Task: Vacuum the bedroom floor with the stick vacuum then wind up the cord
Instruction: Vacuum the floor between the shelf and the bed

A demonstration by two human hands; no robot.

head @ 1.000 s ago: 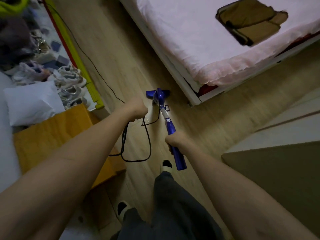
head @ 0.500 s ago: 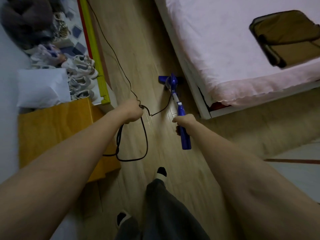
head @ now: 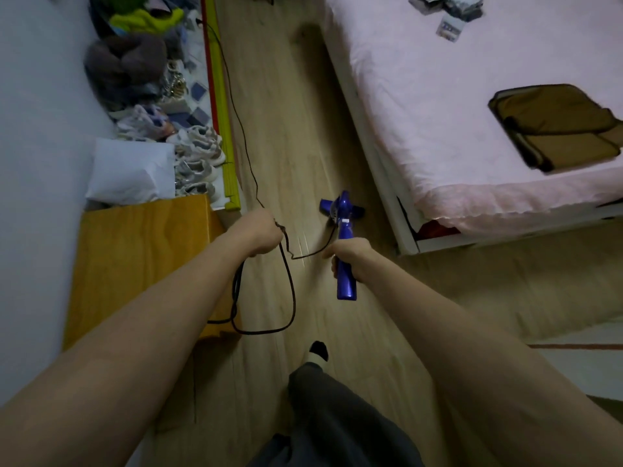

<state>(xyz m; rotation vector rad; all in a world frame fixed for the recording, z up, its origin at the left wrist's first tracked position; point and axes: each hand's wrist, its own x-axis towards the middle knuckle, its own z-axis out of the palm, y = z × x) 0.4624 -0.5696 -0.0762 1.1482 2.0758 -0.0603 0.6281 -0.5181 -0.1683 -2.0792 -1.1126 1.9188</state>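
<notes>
A blue stick vacuum stands on the wooden floor, its head close to the bed's corner. My right hand grips the blue handle. My left hand holds gathered loops of the black cord, which hang down below it. One strand of the cord runs from my left hand across to the vacuum, another trails up the floor along the yellow edge toward the far wall.
A bed with a pink sheet and a folded brown cloth fills the right. At left stand a wooden box, a white pillow, several shoes and a pile of clothes behind a yellow strip. My socked foot is below.
The view has turned, so the bed sits farther right and more of the aisle shows. The vacuum head has moved along beside the bed's corner. Both hands keep their holds.
</notes>
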